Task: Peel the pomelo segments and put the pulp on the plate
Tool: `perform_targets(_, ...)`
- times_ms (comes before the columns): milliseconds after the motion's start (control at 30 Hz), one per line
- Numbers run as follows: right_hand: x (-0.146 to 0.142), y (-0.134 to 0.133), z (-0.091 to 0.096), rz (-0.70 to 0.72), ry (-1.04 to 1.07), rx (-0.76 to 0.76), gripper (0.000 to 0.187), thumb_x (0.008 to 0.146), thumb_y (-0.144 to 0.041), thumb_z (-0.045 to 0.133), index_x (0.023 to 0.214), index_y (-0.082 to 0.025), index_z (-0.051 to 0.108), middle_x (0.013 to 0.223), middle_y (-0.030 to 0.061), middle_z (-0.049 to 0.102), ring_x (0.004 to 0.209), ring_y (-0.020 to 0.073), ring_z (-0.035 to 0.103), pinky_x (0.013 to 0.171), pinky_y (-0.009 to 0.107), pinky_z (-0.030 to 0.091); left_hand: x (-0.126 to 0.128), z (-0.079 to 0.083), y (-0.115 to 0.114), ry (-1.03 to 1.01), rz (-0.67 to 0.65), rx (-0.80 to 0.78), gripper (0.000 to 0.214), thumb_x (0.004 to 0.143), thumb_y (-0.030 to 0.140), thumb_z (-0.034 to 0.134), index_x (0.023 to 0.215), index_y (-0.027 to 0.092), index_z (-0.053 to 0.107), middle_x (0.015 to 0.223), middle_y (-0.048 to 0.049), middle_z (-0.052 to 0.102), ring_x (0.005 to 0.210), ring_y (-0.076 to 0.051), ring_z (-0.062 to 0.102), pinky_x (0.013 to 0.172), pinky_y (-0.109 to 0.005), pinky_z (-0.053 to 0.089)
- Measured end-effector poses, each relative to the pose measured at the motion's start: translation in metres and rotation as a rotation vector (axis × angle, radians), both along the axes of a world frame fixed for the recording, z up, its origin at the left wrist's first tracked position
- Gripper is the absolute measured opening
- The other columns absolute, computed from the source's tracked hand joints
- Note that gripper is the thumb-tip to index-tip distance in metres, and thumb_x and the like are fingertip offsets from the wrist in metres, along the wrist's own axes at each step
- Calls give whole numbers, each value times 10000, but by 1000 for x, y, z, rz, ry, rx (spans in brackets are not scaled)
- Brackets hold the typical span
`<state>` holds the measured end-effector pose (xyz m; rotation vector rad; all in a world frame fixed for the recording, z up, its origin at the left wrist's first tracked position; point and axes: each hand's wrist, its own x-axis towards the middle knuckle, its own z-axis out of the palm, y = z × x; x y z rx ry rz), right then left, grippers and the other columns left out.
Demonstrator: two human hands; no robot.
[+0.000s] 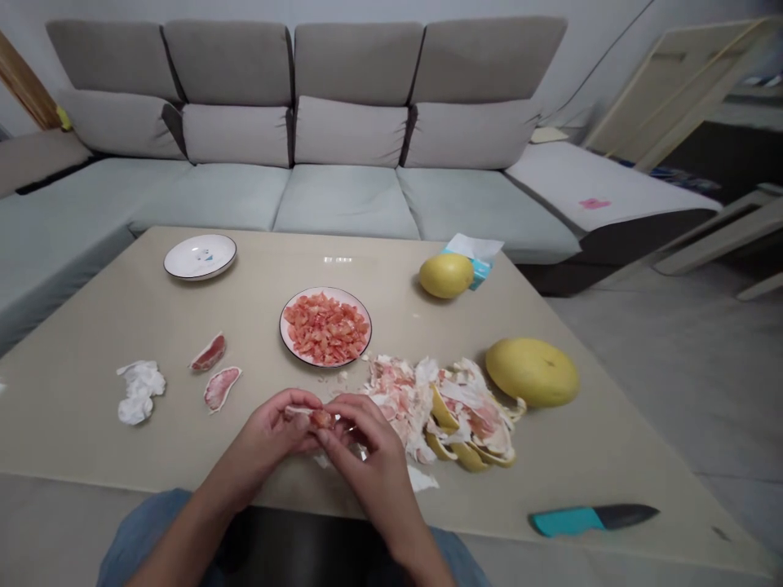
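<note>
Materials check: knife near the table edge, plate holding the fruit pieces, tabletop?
Knife: teal handle looks like matte plastic; the dark, non-reflective blade suggests ceramic or coated steel, cannot tell which. Plate: smooth white with a thin dark rim line, likely glazed ceramic. Tabletop: smooth beige with a bright glint, so polished stone, glass or laminate.

No text, label, brand or number can be read anywhere. The teal tissue pack [483, 271] is too small and blurred for any print to show (likewise the faint blue mark on the white plate [183, 261]).
</note>
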<state>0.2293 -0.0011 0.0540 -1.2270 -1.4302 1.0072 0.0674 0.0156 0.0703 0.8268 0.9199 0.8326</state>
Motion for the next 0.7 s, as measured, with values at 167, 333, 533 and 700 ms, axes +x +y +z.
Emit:
perform_targets(167, 1, 2, 1, 51, 114, -113, 148, 791, -254, 686, 934, -227, 712, 1011, 61, 618, 732, 147, 607, 603, 238, 507, 1, 3, 0, 92, 27, 39, 269, 731, 335, 752, 912, 180, 628, 803, -8, 688, 791, -174, 641, 755, -294, 516)
perform_targets(333, 2, 2, -1, 65, 172, -148, 130, 787, -296, 697, 888, -214, 706, 902, 44, 633, 718, 151, 602, 602, 236, 497, 0, -1, 0, 103, -20, 75, 238, 741, 305, 743, 886, 166, 615, 715, 5, 678, 695, -145, 618, 692, -267, 491)
perform_targets(533, 5, 1, 0, 93, 190, -187, 133, 807, -326, 683, 849, -206, 723, 861, 44, 640, 714, 149, 608, 587, 225, 490, -2, -1, -1, 101, -64, 45, 255, 743, 306, 743, 898, 151, 611, 694, 4, 686, 672, -138, 629, 662, -253, 486)
perform_targets(700, 5, 1, 0, 90, 225, -200, 136, 813, -329, 680, 829, -202, 725, 824, 33, 637, 675, 133, 603, 575, 215, 485, -4, 2, 0, 102, -79, 17, 266, 740, 329, 747, 886, 152, 611, 722, -6, 708, 671, -143, 647, 663, -257, 497)
